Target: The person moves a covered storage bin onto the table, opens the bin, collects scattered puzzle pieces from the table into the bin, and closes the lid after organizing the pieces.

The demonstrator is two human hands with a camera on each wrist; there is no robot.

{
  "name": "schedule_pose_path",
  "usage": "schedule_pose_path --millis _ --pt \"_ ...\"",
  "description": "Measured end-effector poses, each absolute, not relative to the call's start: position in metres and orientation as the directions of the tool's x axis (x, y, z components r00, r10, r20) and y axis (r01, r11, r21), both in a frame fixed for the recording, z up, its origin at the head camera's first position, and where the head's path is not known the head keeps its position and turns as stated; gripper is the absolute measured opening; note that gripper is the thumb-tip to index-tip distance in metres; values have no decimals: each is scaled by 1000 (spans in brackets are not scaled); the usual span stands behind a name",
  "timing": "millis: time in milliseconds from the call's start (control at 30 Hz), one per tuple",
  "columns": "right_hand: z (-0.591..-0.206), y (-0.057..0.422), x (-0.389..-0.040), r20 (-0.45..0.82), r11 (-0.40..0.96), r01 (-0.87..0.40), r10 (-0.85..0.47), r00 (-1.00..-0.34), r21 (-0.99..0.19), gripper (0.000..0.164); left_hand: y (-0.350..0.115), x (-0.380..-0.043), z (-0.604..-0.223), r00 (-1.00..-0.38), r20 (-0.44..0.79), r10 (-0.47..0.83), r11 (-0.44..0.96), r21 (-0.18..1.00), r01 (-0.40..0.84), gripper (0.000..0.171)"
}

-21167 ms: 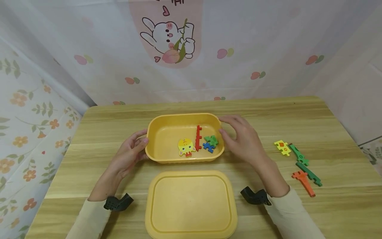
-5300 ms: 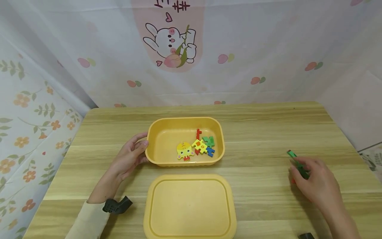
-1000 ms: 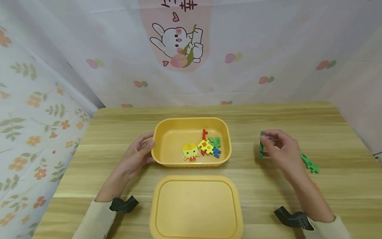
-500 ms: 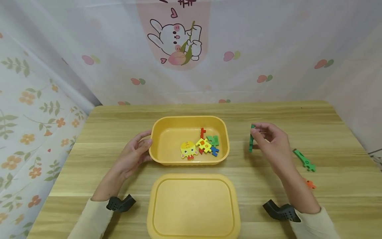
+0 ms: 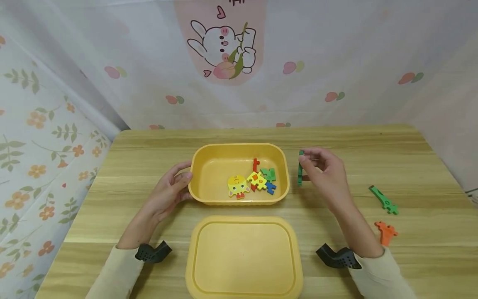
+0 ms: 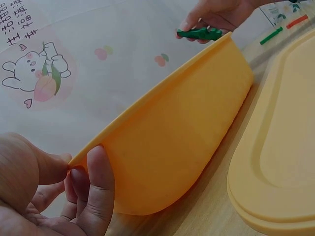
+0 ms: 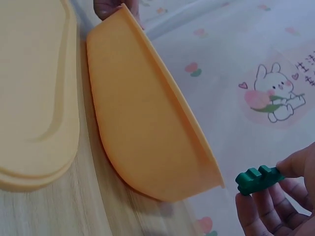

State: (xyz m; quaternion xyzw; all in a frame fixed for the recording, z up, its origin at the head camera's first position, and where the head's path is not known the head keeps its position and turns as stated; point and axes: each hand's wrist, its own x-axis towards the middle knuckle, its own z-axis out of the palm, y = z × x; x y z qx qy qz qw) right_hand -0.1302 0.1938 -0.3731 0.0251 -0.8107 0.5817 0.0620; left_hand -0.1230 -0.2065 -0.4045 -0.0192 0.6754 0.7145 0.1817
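Wooden tabletop (image 5: 149, 153) fronts a printed curtain (image 5: 284, 45), the hands (image 5: 169, 191) (image 5: 324, 172) gripping a yellow box (image 5: 209, 178) (left) and green piece (image 5: 300, 173) (right).

The yellow box (image 5: 209, 176), oblong with rounded corners, sits upright, its left end gripped by the left hand (image 5: 168, 191). The dark green piece (image 5: 300, 171), knobbed along one side, is pinched in the right hand (image 5: 325, 171), raised just outside the box's right end. Inside lie a face piece (image 5: 237, 185), red horns toward the near wall, and a yellow piece (image 5: 257, 181) overlapping a red piece (image 5: 255, 165), close against a light green piece (image 5: 268, 174) and a blue piece (image 5: 271, 188). Well to the right lie a long green piece (image 5: 384, 200), slanting, and a partly hidden orange piece (image 5: 386, 231).
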Motion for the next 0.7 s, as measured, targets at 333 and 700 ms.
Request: schedule_pose_path --millis 333,700 --pt "-371 181 -134 124 305 -114 16 -992 -946 36 -206 -124 -406 -936 -260 238 -36 960 -276 59" --pt "-370 168 -138 159 282 -150 7 -987 -948 33 -206 -124 -407 -934 -262 243 -53 958 -282 60"
